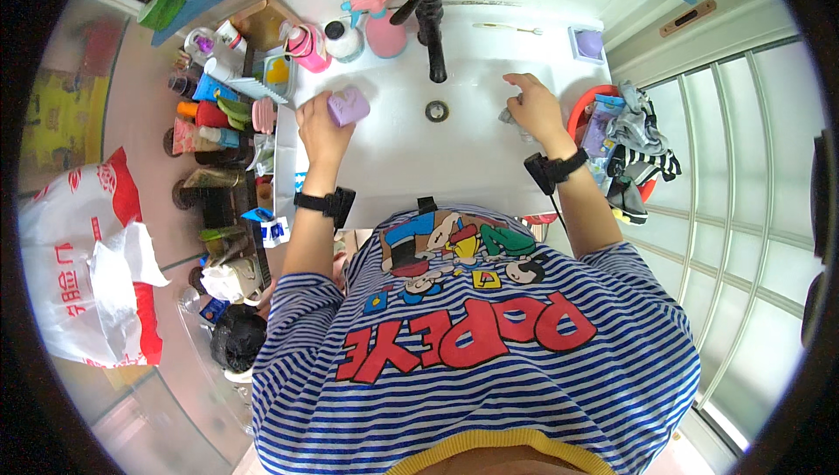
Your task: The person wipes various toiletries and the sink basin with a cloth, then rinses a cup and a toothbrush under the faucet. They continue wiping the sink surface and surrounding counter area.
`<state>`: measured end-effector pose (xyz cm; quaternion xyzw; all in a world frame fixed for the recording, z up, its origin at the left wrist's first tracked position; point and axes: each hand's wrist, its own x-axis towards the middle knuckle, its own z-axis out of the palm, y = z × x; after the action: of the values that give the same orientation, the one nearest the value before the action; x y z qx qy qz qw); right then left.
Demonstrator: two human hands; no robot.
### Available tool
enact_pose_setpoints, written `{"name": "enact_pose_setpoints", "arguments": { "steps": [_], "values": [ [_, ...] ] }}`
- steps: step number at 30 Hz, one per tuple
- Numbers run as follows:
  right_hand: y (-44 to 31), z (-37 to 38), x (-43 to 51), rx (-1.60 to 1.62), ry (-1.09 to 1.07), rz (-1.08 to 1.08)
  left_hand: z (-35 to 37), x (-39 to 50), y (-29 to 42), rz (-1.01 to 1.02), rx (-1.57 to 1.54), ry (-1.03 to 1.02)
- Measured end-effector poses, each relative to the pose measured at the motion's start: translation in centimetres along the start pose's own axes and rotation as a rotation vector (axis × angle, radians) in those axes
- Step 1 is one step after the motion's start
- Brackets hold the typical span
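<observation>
My left hand (pixel 322 132) grips a purple bar of soap (pixel 349 106) over the left side of the white sink basin (pixel 419 167). At the basin's right side, my right hand (pixel 536 108) is above a small grey cloth (pixel 510 114), its index finger and thumb apart; part of the cloth is hidden beneath it, and whether the fingers grip it is unclear. Between the hands, the black faucet (pixel 432 36) stands over the round drain (pixel 436 111). Another purple soap (pixel 589 44) sits in a white soap dish (pixel 573 39) at the back right.
Behind the basin stand a pink spray bottle (pixel 387 34), a white bottle (pixel 344 42) and a pink pump bottle (pixel 308 49). A toothbrush (pixel 508 28) lies on the back ledge. A red basket (pixel 579 114) with clothes is at the right. Crowded shelves with tubes (pixel 219 137) line the left.
</observation>
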<state>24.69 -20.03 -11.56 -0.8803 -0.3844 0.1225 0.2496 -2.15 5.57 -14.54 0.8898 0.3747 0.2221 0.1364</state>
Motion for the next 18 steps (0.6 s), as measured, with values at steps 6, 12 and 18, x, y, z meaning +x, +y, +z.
{"name": "enact_pose_setpoints", "arguments": {
  "steps": [6,12,18],
  "values": [
    [1.5,2.4,6.6,-0.189,-0.100,0.135,-1.3,-2.5,1.2,-0.026,-0.063,-0.104],
    [1.5,3.1,12.2,-0.345,-0.161,0.214,-3.6,-4.2,2.5,-0.162,-0.009,-0.166],
    [1.4,4.3,14.5,-0.264,-0.214,0.245,-5.5,-5.8,1.5,-0.245,0.012,-0.176]
  ]
}}
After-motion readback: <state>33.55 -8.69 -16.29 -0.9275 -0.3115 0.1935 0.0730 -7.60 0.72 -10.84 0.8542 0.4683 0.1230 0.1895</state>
